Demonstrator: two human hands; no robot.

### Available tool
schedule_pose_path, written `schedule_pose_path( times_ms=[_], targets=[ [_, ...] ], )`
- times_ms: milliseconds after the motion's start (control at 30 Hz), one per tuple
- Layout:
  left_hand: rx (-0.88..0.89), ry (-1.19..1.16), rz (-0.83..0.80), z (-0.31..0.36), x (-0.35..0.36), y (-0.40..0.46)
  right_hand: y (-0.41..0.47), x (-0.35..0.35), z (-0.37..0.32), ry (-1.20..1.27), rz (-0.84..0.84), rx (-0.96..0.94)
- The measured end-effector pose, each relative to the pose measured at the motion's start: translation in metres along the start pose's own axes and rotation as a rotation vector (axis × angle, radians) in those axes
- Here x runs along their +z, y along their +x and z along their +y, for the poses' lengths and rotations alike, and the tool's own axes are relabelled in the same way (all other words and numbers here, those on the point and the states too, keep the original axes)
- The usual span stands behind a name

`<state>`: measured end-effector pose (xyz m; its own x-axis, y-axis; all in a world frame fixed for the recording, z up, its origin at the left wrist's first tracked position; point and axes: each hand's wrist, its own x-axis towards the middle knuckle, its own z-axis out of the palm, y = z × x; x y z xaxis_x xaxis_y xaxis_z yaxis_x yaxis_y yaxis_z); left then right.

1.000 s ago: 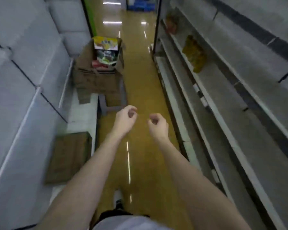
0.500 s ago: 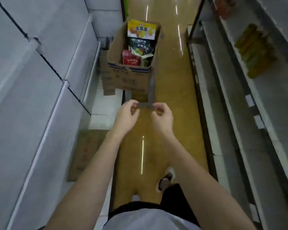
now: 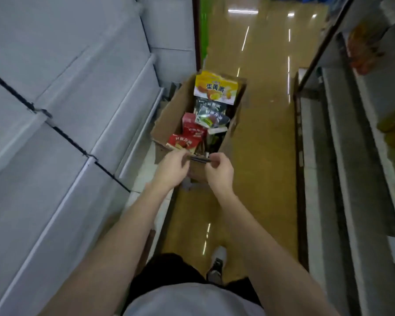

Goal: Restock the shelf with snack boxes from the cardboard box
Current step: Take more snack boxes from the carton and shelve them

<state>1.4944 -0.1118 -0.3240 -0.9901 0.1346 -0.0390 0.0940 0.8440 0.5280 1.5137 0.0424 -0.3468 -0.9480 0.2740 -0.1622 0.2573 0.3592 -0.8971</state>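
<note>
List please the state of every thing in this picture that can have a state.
cardboard box: open, upright, holds snack packs
yellow snack box: upright, rises above the box rim
red snack boxes: inside, tilted
dark handle bar: gripped at both ends
left hand: grips the bar
right hand: grips the bar
right shelf: mostly bare

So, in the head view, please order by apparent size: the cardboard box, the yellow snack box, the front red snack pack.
1. cardboard box, clearly largest.
2. yellow snack box.
3. front red snack pack, looks smaller, though it is partly hidden and nearer the camera, so its true size stays unsure.
</note>
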Motion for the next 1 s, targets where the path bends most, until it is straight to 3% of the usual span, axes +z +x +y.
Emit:
schedule_pose_path(
  times_ms=[167,600,900,1000],
  targets=[
    [0.003,0.023,0.056,0.009,-0.006,0.074,0.08,-0.002,-0.017,-0.061,-0.031,0.003],
    [0.097,0.085,-0.104,-0.025,0.009,0.364,0.338,0.033,-0.05,-0.29,0.008,0.093],
    [0.263,0.431,-0.25,-0.041,0.043,0.54,0.481,0.049,-0.043,-0.463,0.059,0.221],
    [0.285,0.518,-0.328,-0.049,0.06,0.575,0.511,0.053,-0.034,-0.549,0.003,0.276]
  ],
)
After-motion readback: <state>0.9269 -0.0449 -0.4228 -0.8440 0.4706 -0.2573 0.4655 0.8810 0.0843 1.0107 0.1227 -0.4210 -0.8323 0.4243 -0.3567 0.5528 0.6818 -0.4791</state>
